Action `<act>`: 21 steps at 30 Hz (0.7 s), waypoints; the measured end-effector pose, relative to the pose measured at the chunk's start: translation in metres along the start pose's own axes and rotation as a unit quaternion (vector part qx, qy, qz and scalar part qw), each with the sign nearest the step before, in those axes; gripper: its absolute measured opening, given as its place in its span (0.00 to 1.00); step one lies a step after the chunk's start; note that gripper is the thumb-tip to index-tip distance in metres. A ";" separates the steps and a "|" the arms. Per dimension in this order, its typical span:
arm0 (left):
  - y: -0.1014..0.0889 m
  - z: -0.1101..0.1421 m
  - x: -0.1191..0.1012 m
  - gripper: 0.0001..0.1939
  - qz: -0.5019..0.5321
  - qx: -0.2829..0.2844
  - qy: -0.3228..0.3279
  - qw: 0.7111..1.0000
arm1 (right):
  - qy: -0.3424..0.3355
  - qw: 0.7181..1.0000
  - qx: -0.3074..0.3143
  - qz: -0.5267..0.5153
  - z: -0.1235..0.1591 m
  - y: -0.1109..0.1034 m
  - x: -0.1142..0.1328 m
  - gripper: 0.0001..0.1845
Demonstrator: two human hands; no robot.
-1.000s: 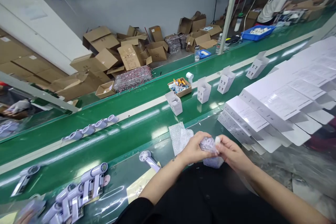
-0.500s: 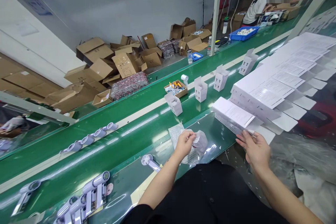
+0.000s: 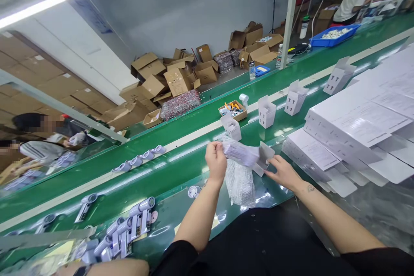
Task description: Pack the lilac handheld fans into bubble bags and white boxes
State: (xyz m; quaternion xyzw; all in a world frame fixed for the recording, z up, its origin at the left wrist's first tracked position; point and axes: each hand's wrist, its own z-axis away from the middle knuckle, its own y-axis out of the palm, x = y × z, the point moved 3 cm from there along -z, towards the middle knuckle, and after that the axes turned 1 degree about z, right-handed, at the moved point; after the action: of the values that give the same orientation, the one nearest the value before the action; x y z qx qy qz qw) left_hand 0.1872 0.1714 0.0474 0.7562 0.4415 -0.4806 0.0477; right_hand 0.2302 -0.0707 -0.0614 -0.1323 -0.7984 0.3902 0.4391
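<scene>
My left hand (image 3: 216,161) is closed on one end of a pale lavender item in a clear bubble-wrap bag (image 3: 241,152). The wrapped item's other end points at the mouth of a small white box (image 3: 261,166); I cannot tell whether it is inside. My right hand (image 3: 284,173) grips that box by its edge, with a flap standing up. Below them an unfilled-looking bubble-wrap sheet or bag (image 3: 241,185) lies on the bench. A lavender handheld fan (image 3: 194,191) sits left of it, partly behind my forearm.
White boxes with open flaps (image 3: 349,116) are stacked at right. Several open boxes (image 3: 267,114) stand on the green conveyor (image 3: 181,151). More fans (image 3: 142,215) lie at left, near another person's arm (image 3: 110,267). A tray of small parts (image 3: 235,110) sits beyond.
My right hand has taken a white box from the stack's near end and brought it left. My left hand has lifted the wrapped item towards it. The view has turned left.
</scene>
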 end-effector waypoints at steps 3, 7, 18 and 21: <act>0.033 0.007 0.016 0.08 0.013 0.015 -0.091 0.996 | -0.003 1.000 0.013 -0.021 -0.003 0.017 -0.014 0.15; 0.046 0.019 0.044 0.08 -0.014 -0.012 -0.185 0.983 | 0.023 0.998 -0.018 -0.052 0.001 0.031 -0.024 0.18; 0.046 0.015 0.008 0.12 -0.022 0.215 -0.164 0.962 | 0.023 0.997 -0.007 -0.077 -0.003 0.039 -0.021 0.19; 0.049 0.022 -0.006 0.09 -0.135 0.183 -0.035 0.973 | 0.017 0.995 -0.014 -0.102 -0.006 0.041 -0.018 0.22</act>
State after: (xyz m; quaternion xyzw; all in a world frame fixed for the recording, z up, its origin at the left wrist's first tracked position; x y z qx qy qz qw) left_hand 0.2059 0.1272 0.0233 0.6686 0.4422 -0.5809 -0.1411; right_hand 0.2406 -0.0504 -0.1009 -0.0630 -0.8057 0.3295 0.4882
